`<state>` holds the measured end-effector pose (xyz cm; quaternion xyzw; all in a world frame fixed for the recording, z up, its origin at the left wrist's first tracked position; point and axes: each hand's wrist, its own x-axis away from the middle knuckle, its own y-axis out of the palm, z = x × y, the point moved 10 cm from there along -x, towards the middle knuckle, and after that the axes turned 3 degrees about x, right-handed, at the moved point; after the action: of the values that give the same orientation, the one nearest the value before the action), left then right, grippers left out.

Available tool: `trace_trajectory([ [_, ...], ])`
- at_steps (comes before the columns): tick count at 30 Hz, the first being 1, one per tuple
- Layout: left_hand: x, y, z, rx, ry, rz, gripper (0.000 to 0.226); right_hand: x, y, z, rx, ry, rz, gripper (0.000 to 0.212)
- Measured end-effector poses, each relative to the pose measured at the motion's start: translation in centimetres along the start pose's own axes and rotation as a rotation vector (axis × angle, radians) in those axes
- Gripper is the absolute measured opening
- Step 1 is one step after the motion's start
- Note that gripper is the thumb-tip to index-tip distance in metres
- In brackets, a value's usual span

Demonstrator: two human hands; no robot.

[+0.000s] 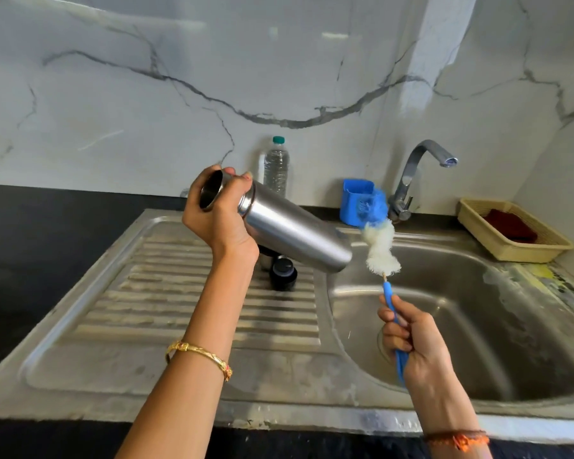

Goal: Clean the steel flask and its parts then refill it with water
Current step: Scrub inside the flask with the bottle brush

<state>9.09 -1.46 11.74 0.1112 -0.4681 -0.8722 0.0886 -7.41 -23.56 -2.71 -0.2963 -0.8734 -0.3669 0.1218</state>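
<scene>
Two hands: left hand (pixel 219 213) grips steel flask (pixel 292 226) neck; right hand (pixel 411 339) holds bottle brush (pixel 380 246).
Handling: rigid, likely slick when wet; neck grip suits.

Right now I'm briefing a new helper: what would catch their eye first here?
The steel flask, open and tilted, gripped near its mouth by the left hand above the draining board. Then the fluffy bottle brush, held by its blue handle in the right hand over the sink.
</scene>
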Motion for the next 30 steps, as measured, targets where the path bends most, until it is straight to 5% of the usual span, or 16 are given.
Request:
trace_trajectory([
  [1, -0.4, 0.1, 0.5, -0.059, 0.037, -0.019, 0.029, -0.4, -0.5, -0.2, 0.021, -0.023, 0.045, 0.007],
  [10, -5.6, 1.2, 3.1, -0.960, 0.254, -0.162, 0.036, -2.3, -1.0, -2.5, 0.424, -0.392, 0.316, 0.019],
  [14, -8.4, -1.1, 3.9, -1.005, 0.254, -0.160, 0.037, -3.0, -1.0, -2.5, 0.647, -0.455, 0.383, 0.007],
  [24, -11.3, -3.5, 3.7, -0.930, 0.269, -0.140, 0.037, -3.8, -0.2, -2.6, 0.803, -0.487, 0.399, 0.017],
  [30, -11.8, -3.3, 3.8, -1.050, 0.367, -0.284, 0.065, -4.7, -0.4, -2.1, 0.909, -0.537, 0.392, 0.029],
])
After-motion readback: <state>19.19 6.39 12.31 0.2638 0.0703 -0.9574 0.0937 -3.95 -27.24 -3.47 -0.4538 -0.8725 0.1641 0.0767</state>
